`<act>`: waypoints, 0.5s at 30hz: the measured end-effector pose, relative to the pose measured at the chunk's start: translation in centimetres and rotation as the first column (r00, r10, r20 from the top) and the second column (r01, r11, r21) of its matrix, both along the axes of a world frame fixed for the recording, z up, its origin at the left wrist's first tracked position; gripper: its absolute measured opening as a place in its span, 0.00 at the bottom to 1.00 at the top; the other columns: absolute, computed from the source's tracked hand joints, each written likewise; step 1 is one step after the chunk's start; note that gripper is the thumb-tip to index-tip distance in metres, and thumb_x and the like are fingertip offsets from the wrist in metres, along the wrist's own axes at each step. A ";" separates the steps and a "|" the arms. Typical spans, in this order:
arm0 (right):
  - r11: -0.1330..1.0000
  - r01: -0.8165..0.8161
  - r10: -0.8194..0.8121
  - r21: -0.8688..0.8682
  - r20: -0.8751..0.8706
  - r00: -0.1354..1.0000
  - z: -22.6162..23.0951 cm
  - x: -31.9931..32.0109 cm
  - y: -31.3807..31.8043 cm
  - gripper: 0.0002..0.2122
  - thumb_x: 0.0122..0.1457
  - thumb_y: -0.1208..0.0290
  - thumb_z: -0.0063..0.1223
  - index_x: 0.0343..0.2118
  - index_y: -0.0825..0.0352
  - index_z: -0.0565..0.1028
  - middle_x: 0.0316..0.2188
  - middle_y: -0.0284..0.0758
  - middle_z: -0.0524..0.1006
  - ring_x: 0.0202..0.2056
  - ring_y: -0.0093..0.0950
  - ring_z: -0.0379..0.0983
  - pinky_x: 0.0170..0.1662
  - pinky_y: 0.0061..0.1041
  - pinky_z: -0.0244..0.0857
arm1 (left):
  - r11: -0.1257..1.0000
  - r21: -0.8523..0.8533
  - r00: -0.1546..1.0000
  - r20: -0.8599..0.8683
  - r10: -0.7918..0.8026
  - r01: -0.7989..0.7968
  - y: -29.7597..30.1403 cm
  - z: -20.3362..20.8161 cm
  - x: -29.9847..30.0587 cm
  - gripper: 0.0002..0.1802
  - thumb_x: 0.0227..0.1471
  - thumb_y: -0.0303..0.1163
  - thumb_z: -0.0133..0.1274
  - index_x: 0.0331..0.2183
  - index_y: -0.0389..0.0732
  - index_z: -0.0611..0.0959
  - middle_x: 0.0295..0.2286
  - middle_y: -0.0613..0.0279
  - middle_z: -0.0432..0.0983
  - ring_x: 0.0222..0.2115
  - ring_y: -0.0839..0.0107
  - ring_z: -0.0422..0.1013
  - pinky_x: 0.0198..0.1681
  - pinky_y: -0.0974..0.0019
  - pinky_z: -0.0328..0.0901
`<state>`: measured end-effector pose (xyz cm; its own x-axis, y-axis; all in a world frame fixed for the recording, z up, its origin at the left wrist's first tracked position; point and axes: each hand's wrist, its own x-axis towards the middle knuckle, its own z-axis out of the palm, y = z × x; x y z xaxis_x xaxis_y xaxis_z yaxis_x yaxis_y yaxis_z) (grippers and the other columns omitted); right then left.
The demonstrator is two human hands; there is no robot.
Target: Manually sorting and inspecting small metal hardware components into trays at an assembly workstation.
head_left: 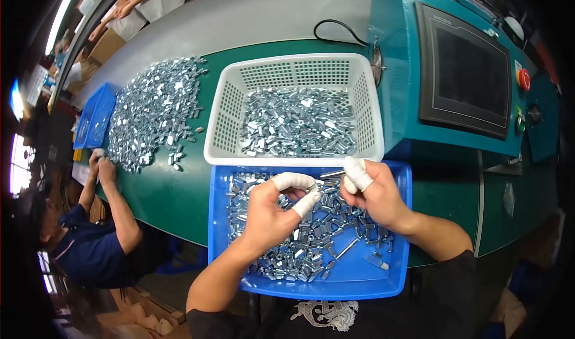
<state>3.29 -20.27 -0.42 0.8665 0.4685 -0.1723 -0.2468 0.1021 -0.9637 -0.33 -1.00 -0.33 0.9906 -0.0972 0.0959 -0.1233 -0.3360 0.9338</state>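
My left hand is over the blue tray, its thumb and index finger wrapped in white covers and pinched together. Whatever lies between those fingertips is too small to make out. To its right, my right hand grips a thin metal rod that points left toward the left fingertips. White covers also wrap its thumb and a finger. Below both hands, many small shiny elongated metal pieces lie loose in the tray. Another thin rod rests among them, near a small clear piece.
Behind the tray stands a white perforated basket holding similar pieces. A teal machine with a dark screen and red button is at right. At left, a heap of pieces, a blue bin and a co-worker occupy the green table.
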 end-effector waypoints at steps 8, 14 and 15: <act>0.997 -0.031 0.043 -0.074 0.168 0.985 -0.3 -0.6 0.2 0.18 0.64 0.62 0.36 0.18 0.65 0.68 0.13 0.25 0.67 0.15 0.12 0.55 0.18 0.14 0.49 | 0.998 0.024 0.984 0.164 -0.069 0.066 0.0 0.0 -0.3 0.11 0.43 0.18 0.57 0.34 0.33 0.79 0.29 0.60 0.77 0.29 0.75 0.71 0.35 0.72 0.66; 0.982 -0.166 0.168 -0.088 0.013 0.986 -0.2 0.0 0.0 0.19 0.64 0.61 0.36 0.18 0.65 0.69 0.12 0.27 0.67 0.13 0.13 0.55 0.16 0.15 0.48 | 0.990 0.120 0.882 0.455 -0.124 0.077 -0.8 -0.7 0.3 0.14 0.37 0.17 0.60 0.31 0.37 0.78 0.26 0.59 0.77 0.26 0.68 0.73 0.27 0.70 0.64; 0.974 -0.224 0.221 -0.029 -0.091 0.971 -0.3 0.3 -0.1 0.20 0.64 0.59 0.35 0.18 0.66 0.69 0.12 0.28 0.67 0.12 0.13 0.54 0.16 0.15 0.48 | 0.990 0.117 0.884 0.453 -0.120 0.074 -0.8 -0.3 0.3 0.14 0.37 0.17 0.60 0.31 0.37 0.78 0.26 0.59 0.77 0.26 0.68 0.73 0.27 0.70 0.64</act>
